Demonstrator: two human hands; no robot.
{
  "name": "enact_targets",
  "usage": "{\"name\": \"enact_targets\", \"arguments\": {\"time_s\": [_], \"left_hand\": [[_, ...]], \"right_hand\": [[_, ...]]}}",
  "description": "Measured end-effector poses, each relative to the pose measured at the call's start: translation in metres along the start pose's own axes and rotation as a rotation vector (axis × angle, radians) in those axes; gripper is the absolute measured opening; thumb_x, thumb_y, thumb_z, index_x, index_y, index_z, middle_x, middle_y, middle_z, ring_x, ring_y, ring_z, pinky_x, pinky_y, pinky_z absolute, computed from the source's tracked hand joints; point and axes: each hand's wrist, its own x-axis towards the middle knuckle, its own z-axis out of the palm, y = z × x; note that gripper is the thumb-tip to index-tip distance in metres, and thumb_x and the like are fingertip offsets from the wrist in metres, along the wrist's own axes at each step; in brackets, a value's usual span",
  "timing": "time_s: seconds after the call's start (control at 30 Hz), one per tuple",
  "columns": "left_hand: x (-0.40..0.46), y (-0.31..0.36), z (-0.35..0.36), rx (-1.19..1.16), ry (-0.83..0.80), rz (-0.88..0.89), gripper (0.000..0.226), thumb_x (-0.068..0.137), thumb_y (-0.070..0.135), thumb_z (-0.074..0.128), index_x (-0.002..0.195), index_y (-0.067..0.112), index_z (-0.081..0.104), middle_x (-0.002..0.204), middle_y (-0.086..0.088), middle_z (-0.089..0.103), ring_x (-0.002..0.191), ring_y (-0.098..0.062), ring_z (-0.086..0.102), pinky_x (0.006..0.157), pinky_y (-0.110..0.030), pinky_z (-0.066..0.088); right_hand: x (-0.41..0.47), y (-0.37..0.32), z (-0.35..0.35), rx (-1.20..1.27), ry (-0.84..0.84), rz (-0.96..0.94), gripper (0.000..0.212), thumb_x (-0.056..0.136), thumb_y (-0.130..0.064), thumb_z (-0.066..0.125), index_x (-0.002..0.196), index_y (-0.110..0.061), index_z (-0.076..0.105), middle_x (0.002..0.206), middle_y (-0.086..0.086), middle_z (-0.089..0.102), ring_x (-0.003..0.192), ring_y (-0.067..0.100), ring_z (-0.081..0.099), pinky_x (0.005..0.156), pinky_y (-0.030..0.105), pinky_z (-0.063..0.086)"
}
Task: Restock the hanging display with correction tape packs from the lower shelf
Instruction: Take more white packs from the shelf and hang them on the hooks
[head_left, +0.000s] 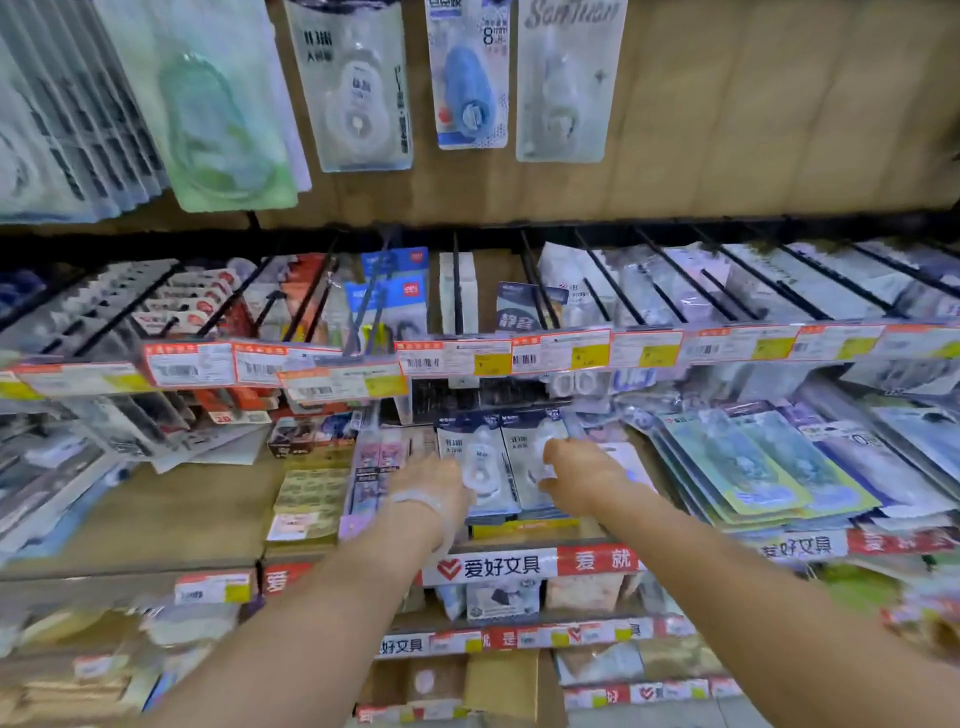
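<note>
Both bare arms reach forward to the lower wooden shelf (171, 514) of a stationery display. Two stacks of grey-and-white carded correction tape packs (480, 457) with clear blisters lie flat there, side by side, just above a red-and-white label strip (530, 564) on the shelf edge. The left hand (434, 486), with a clear band at the wrist, rests at the lower left corner of the left stack; its fingers curve down over the pack edge, but whether they grip it cannot be told through the blur. The right hand (569, 470) lies on the right stack with its fingers bent over the top pack's blister, touching it; a firm hold cannot be confirmed. Above the shelf runs a row of black wire hooks (613, 283) fronted by orange-and-yellow price tags (561, 353). Higher up, on the brown back panel, hangs a matching grey-and-white correction tape pack (356, 88) beside a blue-cased one (467, 78). Green-and-blue carded packs (748, 462) are fanned out to the right of the stacks.
</note>
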Motion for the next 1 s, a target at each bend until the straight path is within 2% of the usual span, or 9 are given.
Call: {"name": "enact_targets", "arguments": {"time_s": [0.13, 0.27, 0.4, 0.57, 0.63, 0.73, 0.8, 0.87, 1.0], "left_hand": [[0.028, -0.003, 0.004, -0.182, 0.02, -0.1, 0.064, 0.091, 0.051, 0.046, 0.136, 0.006, 0.038, 0.137, -0.016, 0.043, 0.123, -0.031, 0.047, 0.095, -0.037, 0.043], [0.05, -0.005, 0.009, -0.392, -0.064, -0.226, 0.087, 0.074, 0.068, 0.055, 0.131, 0.003, 0.048, 0.133, -0.018, 0.053, 0.115, -0.031, 0.056, 0.089, -0.036, 0.048], [0.059, -0.005, 0.005, -0.621, -0.131, -0.287, 0.104, 0.071, 0.052, 0.073, 0.145, 0.002, 0.019, 0.144, -0.016, 0.041, 0.126, -0.033, 0.048, 0.099, -0.038, 0.046], [0.062, -0.002, 0.0, -0.722, -0.162, -0.341, 0.098, 0.074, 0.036, 0.077, 0.143, 0.001, 0.017, 0.144, -0.015, 0.04, 0.127, -0.03, 0.046, 0.096, -0.034, 0.042], [0.063, -0.001, 0.002, -0.746, -0.168, -0.343, 0.096, 0.073, 0.036, 0.078, 0.142, 0.001, 0.023, 0.143, -0.014, 0.042, 0.126, -0.029, 0.048, 0.094, -0.034, 0.044], [0.062, -0.002, 0.002, -0.803, -0.169, -0.348, 0.089, 0.07, 0.036, 0.08, 0.137, 0.0, 0.034, 0.135, -0.016, 0.05, 0.115, -0.029, 0.056, 0.085, -0.034, 0.049], [0.061, -0.001, 0.0, -0.888, -0.168, -0.368, 0.08, 0.073, 0.03, 0.079, 0.134, -0.001, 0.037, 0.129, -0.018, 0.053, 0.108, -0.03, 0.059, 0.077, -0.034, 0.05], [0.057, 0.0, -0.003, -0.961, -0.162, -0.395, 0.075, 0.077, 0.024, 0.077, 0.135, -0.001, 0.036, 0.133, -0.018, 0.05, 0.114, -0.033, 0.056, 0.077, -0.035, 0.047], [0.048, -0.003, -0.007, -1.07, -0.15, -0.417, 0.079, 0.079, 0.019, 0.075, 0.141, -0.002, 0.03, 0.142, -0.018, 0.043, 0.126, -0.034, 0.047, 0.095, -0.041, 0.043]], "right_hand": [[0.024, 0.009, 0.006, 0.124, 0.046, 0.098, 0.054, 0.089, -0.042, 0.059, 0.126, -0.006, 0.043, 0.128, 0.015, 0.052, 0.116, 0.033, 0.052, 0.088, 0.037, 0.045], [0.038, 0.019, 0.012, 0.251, 0.131, 0.218, 0.078, 0.077, -0.052, 0.067, 0.134, -0.009, 0.036, 0.129, 0.015, 0.051, 0.12, 0.032, 0.049, 0.09, 0.037, 0.045], [0.048, 0.025, 0.017, 0.39, 0.088, 0.29, 0.08, 0.075, -0.052, 0.07, 0.128, -0.003, 0.036, 0.124, 0.016, 0.055, 0.116, 0.032, 0.053, 0.09, 0.036, 0.045], [0.05, 0.024, 0.017, 0.544, 0.026, 0.326, 0.08, 0.076, -0.045, 0.073, 0.133, -0.003, 0.035, 0.129, 0.012, 0.054, 0.118, 0.027, 0.052, 0.09, 0.032, 0.045], [0.05, 0.023, 0.014, 0.583, 0.009, 0.341, 0.07, 0.076, -0.042, 0.074, 0.125, -0.005, 0.04, 0.119, 0.01, 0.057, 0.103, 0.024, 0.055, 0.075, 0.028, 0.045], [0.054, 0.024, 0.013, 0.732, -0.002, 0.383, 0.052, 0.077, -0.036, 0.075, 0.106, -0.01, 0.041, 0.083, 0.003, 0.054, 0.068, 0.015, 0.053, 0.049, 0.024, 0.039], [0.056, 0.024, 0.013, 0.848, -0.01, 0.407, 0.048, 0.079, -0.031, 0.074, 0.104, -0.008, 0.04, 0.073, 0.002, 0.048, 0.057, 0.013, 0.05, 0.041, 0.023, 0.037], [0.053, 0.023, 0.013, 0.951, -0.009, 0.416, 0.045, 0.082, -0.025, 0.072, 0.111, -0.007, 0.042, 0.07, 0.004, 0.046, 0.051, 0.015, 0.047, 0.033, 0.017, 0.033], [0.043, 0.021, 0.013, 1.052, 0.048, 0.374, 0.066, 0.084, -0.023, 0.07, 0.136, -0.001, 0.036, 0.093, 0.009, 0.055, 0.073, 0.018, 0.05, 0.051, 0.025, 0.039]]}}
